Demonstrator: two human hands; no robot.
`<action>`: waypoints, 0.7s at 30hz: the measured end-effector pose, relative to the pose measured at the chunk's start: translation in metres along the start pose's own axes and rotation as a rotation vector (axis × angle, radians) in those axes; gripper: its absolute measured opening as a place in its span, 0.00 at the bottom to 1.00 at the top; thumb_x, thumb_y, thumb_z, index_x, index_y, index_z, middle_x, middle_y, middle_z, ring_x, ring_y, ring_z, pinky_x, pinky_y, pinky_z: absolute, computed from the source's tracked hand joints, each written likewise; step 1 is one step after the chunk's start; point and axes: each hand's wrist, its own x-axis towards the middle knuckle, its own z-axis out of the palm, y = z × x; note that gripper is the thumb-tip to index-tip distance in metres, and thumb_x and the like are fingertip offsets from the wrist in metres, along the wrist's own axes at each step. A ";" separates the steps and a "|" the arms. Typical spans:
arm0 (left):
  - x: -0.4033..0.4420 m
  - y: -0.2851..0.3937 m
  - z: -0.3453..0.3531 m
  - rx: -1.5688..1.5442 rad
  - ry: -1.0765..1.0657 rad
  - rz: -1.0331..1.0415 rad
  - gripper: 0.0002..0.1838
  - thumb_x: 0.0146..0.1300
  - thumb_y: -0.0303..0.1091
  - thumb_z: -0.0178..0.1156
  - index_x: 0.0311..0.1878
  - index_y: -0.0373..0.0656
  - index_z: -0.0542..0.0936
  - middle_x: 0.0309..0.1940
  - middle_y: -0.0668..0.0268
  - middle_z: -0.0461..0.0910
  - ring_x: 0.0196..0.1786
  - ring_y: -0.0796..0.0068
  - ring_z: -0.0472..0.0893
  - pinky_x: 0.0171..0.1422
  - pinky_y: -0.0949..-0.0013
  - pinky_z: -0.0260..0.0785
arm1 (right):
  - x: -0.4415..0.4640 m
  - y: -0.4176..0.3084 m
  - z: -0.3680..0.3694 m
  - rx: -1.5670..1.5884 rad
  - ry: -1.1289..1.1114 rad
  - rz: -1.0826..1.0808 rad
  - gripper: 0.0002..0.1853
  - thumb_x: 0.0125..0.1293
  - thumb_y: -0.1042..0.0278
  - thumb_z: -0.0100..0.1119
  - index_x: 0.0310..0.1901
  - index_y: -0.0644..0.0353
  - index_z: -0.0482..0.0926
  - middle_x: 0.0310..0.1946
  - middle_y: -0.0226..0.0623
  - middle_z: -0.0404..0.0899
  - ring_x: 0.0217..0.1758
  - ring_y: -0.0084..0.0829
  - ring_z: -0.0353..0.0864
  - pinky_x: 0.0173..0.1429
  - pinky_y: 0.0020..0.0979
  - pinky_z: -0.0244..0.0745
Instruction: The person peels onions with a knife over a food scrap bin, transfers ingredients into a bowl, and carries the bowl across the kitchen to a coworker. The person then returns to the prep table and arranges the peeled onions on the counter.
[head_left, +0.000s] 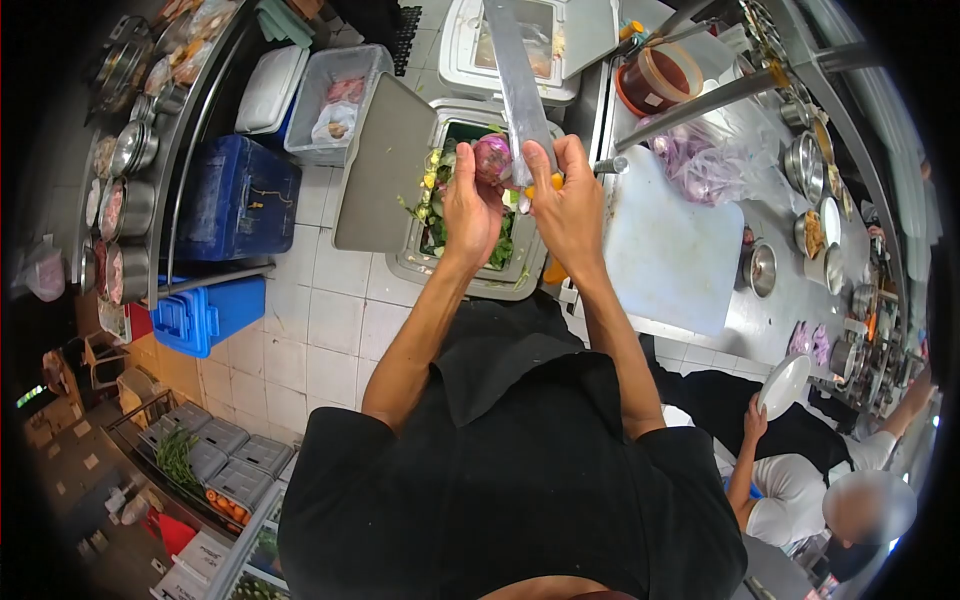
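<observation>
In my left hand (473, 215) is a purple-red onion (492, 158), held between thumb and fingers. My right hand (568, 210) is closed round the handle of a large knife, its broad blade (518, 85) pointing up and away from me, close beside the onion. Orange-yellow shows between my right fingers. Both hands are above an open bin (513, 285) with green leaves and other vegetable scraps (432, 190) inside. The bin's grey lid (372, 170) hangs open on the left.
A white cutting board (670, 255) lies on the steel counter at right, near a plastic bag of purple onions (700, 165). Blue containers (238, 198) stand at left. A co-worker holding a white plate (785, 386) is at lower right. A metal rail (700, 107) crosses above the counter.
</observation>
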 end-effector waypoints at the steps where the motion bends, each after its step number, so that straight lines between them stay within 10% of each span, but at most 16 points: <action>1: 0.000 0.001 0.000 0.018 -0.006 0.013 0.25 0.78 0.52 0.38 0.51 0.43 0.77 0.45 0.67 0.80 0.48 0.75 0.77 0.55 0.65 0.67 | 0.000 0.000 0.000 0.000 0.000 0.001 0.17 0.72 0.56 0.57 0.36 0.64 0.71 0.21 0.43 0.77 0.19 0.30 0.78 0.25 0.34 0.69; 10: 0.001 0.006 0.008 0.077 0.024 -0.064 0.24 0.78 0.52 0.40 0.47 0.41 0.78 0.41 0.68 0.81 0.43 0.77 0.78 0.48 0.69 0.70 | 0.006 0.012 0.002 0.157 -0.048 0.110 0.17 0.69 0.55 0.61 0.37 0.63 0.72 0.25 0.38 0.79 0.23 0.25 0.79 0.28 0.33 0.73; 17: -0.005 -0.003 -0.023 0.555 0.088 -0.108 0.21 0.77 0.52 0.44 0.49 0.45 0.76 0.41 0.70 0.78 0.42 0.79 0.75 0.49 0.70 0.69 | 0.002 0.050 0.011 0.137 0.046 -0.101 0.21 0.60 0.53 0.67 0.41 0.65 0.77 0.38 0.46 0.74 0.42 0.42 0.75 0.50 0.40 0.70; 21: -0.001 0.000 -0.005 0.343 -0.138 -0.106 0.22 0.78 0.51 0.42 0.48 0.40 0.75 0.42 0.68 0.77 0.47 0.76 0.76 0.54 0.70 0.68 | -0.003 0.029 -0.024 0.170 -0.023 -0.006 0.26 0.60 0.52 0.68 0.45 0.70 0.74 0.33 0.54 0.79 0.39 0.49 0.83 0.43 0.41 0.75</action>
